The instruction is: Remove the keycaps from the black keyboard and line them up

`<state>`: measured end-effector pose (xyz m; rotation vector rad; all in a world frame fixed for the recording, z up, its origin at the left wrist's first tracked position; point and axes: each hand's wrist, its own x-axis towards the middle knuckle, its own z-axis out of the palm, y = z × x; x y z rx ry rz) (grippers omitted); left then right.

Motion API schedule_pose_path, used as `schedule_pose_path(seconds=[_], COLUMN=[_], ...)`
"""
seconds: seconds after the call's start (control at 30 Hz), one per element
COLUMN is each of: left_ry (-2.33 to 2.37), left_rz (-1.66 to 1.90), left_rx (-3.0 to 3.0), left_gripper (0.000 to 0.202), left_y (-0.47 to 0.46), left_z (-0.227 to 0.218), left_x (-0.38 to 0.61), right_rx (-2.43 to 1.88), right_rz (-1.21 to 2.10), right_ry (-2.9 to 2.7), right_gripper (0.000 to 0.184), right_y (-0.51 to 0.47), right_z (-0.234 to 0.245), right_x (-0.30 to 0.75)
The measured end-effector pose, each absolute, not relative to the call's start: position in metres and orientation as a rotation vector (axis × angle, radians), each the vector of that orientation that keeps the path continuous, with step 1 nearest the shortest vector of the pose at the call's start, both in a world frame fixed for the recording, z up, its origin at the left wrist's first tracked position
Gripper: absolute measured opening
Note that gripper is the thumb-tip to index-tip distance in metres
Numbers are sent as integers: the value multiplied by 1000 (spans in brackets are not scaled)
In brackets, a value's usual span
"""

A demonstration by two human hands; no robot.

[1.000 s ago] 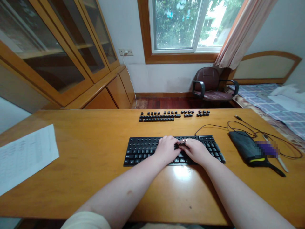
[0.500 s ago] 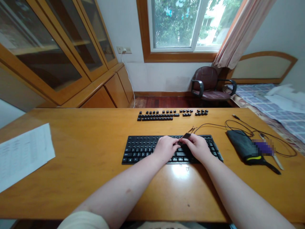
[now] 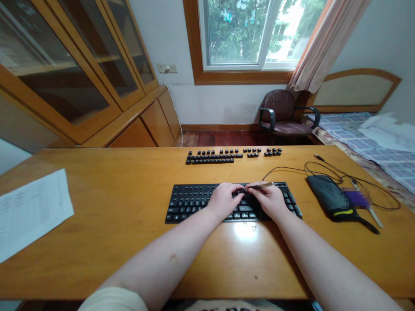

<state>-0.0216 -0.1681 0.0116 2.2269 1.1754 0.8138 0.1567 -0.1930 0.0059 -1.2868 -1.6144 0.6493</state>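
Observation:
A black keyboard [image 3: 189, 201] lies on the wooden desk, partly covered by both hands. My right hand [image 3: 269, 200] rests over its right half, closed around a slim dark tool with thin wire prongs, which looks like a keycap puller [image 3: 263, 185]. The tool lies nearly level across the fingers. Close beside it, my left hand [image 3: 224, 201] is over the middle keys, thumb and forefinger curled together in a pinch. Whatever sits between those fingertips is dark and too small to make out. Loose black keycaps [image 3: 212, 161] stand in rows behind the keyboard.
To the right lie a dark pouch [image 3: 324, 196], a blurred purple item [image 3: 355, 198] and a looped black cable [image 3: 287, 167]. Paper sheets [image 3: 34, 209] lie at the left on the desk [image 3: 123, 194]. Beyond the desk stands an armchair [image 3: 280, 110].
The keycap puller has turned in my right hand, from prongs pointing up and away to lying flatter toward the right. My left fingers have come slightly apart from it.

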Motion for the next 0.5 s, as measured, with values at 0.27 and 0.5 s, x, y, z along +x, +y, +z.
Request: schedule_pose_path(seconds=[0.27,0.5], left_ry=[1058,1004], left_rz=[807,884], left_rx=[2124,1942], left_gripper=[24,18], left_y=[-168,-167], left_z=[11,8], left_x=[-21,-21], right_rx=[-1420,-1364], right_rz=[551,397], right_ry=[-1653,-1823], right_gripper=[23,21], right_y=[-194,-198], right_z=[6,10], right_x=[158,152])
